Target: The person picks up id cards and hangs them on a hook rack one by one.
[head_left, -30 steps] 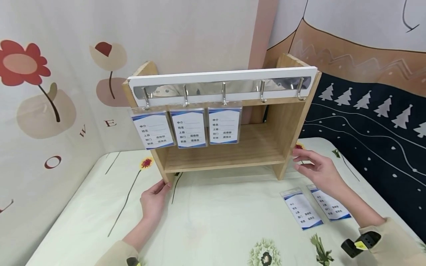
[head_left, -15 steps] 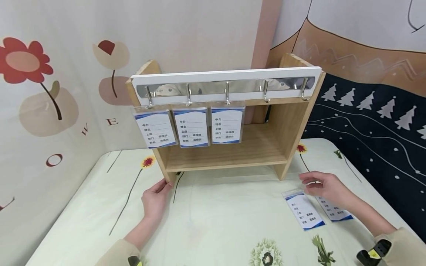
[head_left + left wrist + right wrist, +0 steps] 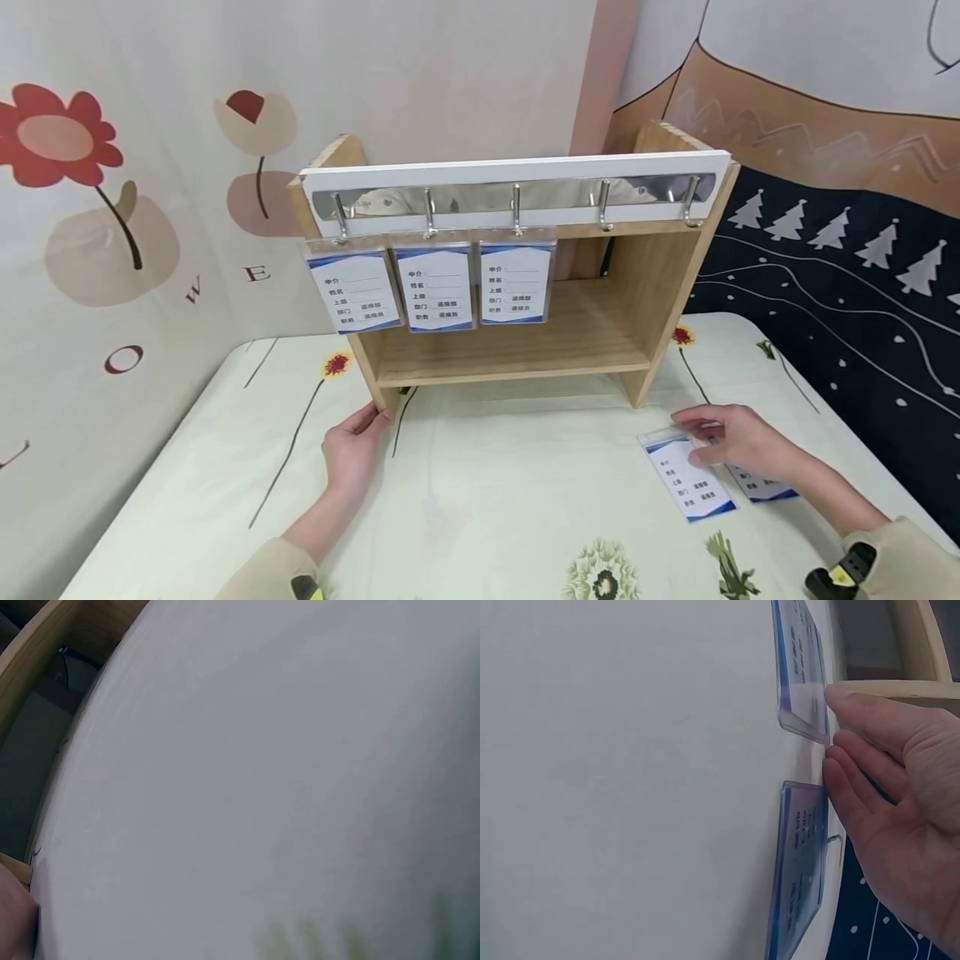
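A small wooden shelf [image 3: 517,358] carries a white hook rail [image 3: 517,200] across its front. Three clear badge holders hang from the rail's left hooks: a left badge holder [image 3: 356,287], a middle badge holder [image 3: 437,287] and a right badge holder [image 3: 514,283]. My left hand [image 3: 352,454] grips the foot of the shelf's left side panel between thumb and fingers. On the cloth, my right hand [image 3: 750,442] reaches over the nearer badge holder [image 3: 686,483], fingers nearly straight, fingertips at its upper edge. Another badge holder [image 3: 761,483] lies partly hidden under that hand.
The rail's two right hooks, one hook [image 3: 604,208] and the end hook [image 3: 690,204], hold nothing. A pale flower-printed cloth [image 3: 487,500] covers the table. Behind it stand a pale printed curtain [image 3: 450,75] and a dark tree-printed curtain [image 3: 847,283].
My right hand has come down from beside the shelf's right panel to the badge holders on the cloth. My left hand keeps its hold on the shelf.
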Demonstrator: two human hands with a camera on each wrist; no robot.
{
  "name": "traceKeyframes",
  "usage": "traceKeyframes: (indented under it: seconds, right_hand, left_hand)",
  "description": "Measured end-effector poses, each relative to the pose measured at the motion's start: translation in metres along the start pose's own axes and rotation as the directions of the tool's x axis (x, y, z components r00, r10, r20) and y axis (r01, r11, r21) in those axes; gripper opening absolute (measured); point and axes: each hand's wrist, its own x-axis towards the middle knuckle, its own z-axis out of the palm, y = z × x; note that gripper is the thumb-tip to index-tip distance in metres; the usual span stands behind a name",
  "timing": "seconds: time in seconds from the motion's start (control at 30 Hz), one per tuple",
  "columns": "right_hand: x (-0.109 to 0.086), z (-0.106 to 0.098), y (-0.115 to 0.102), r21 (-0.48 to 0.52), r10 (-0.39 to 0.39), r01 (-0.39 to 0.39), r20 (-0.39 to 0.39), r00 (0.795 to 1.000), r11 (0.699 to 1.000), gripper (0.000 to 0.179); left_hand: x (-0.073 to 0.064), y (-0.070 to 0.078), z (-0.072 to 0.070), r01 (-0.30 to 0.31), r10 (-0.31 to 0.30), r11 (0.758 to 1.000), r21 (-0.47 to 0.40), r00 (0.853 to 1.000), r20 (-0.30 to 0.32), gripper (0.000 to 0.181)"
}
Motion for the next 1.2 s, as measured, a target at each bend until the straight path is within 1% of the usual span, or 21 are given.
traceKeyframes:
  seconds: [0.13, 0.43, 0.5, 0.6, 0.73, 0.87, 1.07, 1.2]
  right_hand:
    - [0.001, 0.001, 0.0, -0.038, 0.013, -0.012, 0.015, 1.0, 0.999, 0.057]
    - [0.004, 0.004, 0.002, -0.094, -0.018, 0.02, 0.019, 1.0, 0.995, 0.053]
    - [0.006, 0.003, 0.001, -0.106, -0.007, 0.01, 0.03, 1.0, 0.994, 0.053]
    - [0.009, 0.002, -0.002, -0.111, 0.035, -0.029, 0.045, 0.998, 0.993, 0.054]
    - [0.011, 0.0, -0.007, -0.103, 0.047, -0.039, 0.077, 0.996, 0.994, 0.058]
    - [0.011, -0.001, -0.009, -0.103, 0.023, -0.013, 0.093, 0.995, 0.995, 0.061]
    - [0.007, 0.0, -0.005, -0.075, -0.039, 0.045, 0.071, 0.997, 0.996, 0.055]
    - [0.006, 0.002, -0.003, -0.025, -0.045, 0.046, 0.054, 0.998, 0.999, 0.051]
  left_hand:
    - [0.0, 0.0, 0.001, -0.001, 0.001, 1.0, 0.003, 1.0, -0.001, 0.035]
    - [0.0, -0.001, 0.001, 0.007, -0.007, 1.0, 0.002, 1.0, 0.0, 0.036]
    - [0.0, -0.001, 0.001, 0.005, -0.005, 1.0, 0.002, 1.0, -0.001, 0.036]
    - [0.0, -0.001, 0.0, 0.006, -0.006, 1.0, 0.005, 1.0, 0.0, 0.036]
    - [0.0, 0.0, 0.0, 0.012, -0.012, 1.0, 0.006, 1.0, 0.001, 0.036]
    - [0.0, 0.0, 0.0, 0.014, -0.014, 1.0, 0.01, 1.0, -0.002, 0.036]
    - [0.0, 0.0, 0.002, 0.008, -0.008, 1.0, 0.016, 1.0, -0.005, 0.036]
    - [0.0, 0.0, 0.002, 0.015, -0.015, 1.0, 0.01, 1.0, -0.006, 0.036]
